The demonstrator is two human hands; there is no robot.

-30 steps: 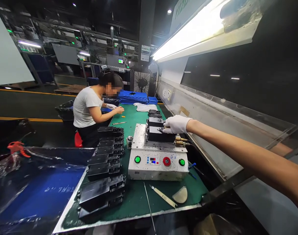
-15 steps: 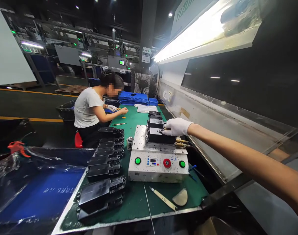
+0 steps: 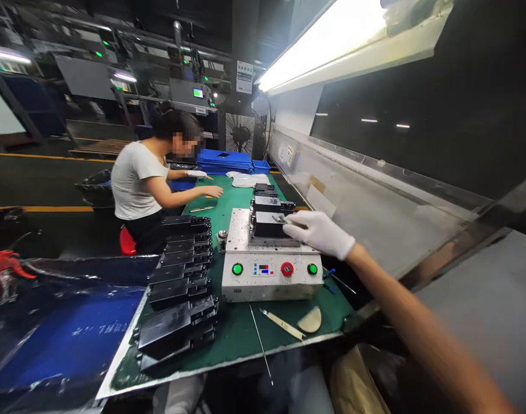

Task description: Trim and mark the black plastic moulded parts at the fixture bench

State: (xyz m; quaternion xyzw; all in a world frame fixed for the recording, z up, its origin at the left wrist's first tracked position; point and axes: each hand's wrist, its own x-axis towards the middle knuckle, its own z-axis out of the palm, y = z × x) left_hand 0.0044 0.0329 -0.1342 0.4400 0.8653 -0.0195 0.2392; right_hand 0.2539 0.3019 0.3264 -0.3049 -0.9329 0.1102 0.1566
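My right hand, in a white glove, is at the right end of a black plastic housing. Its fingers are bent around that end, with the thumb side lower. This housing lies on the top plate of a white control box that carries green buttons, a red button and a small display. Directly behind it is another black housing. My left hand is out of view.
Several black housings line the green table's left side. A marked blade tool, a thin rod and a half-round piece lie in front. A co-worker sits at the far left, hands over the table.
The view has shifted, moving the scene left and slightly up. My right wrist sits lower relative to the housing, with the fingers still at its right end. The co-worker's bare hand has opened out.
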